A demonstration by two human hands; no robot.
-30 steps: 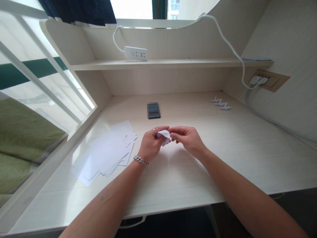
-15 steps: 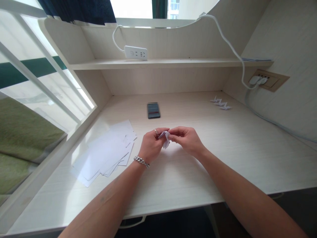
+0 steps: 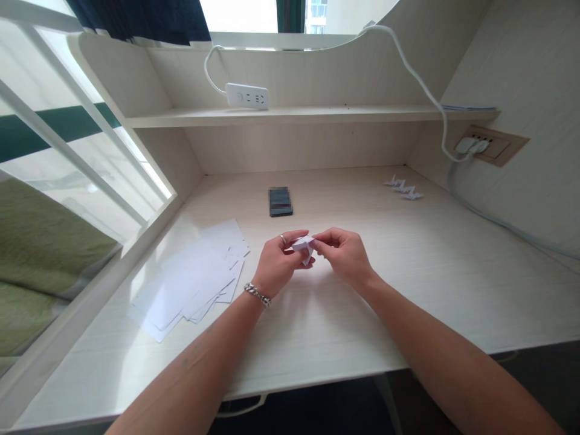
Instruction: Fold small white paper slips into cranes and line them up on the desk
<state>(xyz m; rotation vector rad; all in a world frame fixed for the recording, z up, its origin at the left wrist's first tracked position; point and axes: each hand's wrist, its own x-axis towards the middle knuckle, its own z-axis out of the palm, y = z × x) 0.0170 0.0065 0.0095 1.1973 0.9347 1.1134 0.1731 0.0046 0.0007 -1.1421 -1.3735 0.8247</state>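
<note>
Between my hands, above the desk (image 3: 317,338), is a small folded piece of white paper (image 3: 303,243). My left hand (image 3: 280,258) is closed on its left side, thumb in front and fingers behind; a ring and a chain bracelet are on this hand and wrist. With thumb and forefinger, my right hand (image 3: 344,252) pinches the paper's right edge. To the left lies a loose stack of white paper sheets (image 3: 194,278). Several folded paper cranes (image 3: 403,188) stand at the back right.
A dark, blurred phone-like block (image 3: 280,201) lies behind my hands. On the shelf (image 3: 308,115) above stands a white power strip (image 3: 247,96). A white cable (image 3: 421,84) runs down to a wall socket (image 3: 496,146) at the right. White rails (image 3: 77,157) border the left side.
The folded paper has turned in my fingers and now shows a flatter top face. My right hand has shifted slightly up and right, and the left fingertips now show beneath the paper.
</note>
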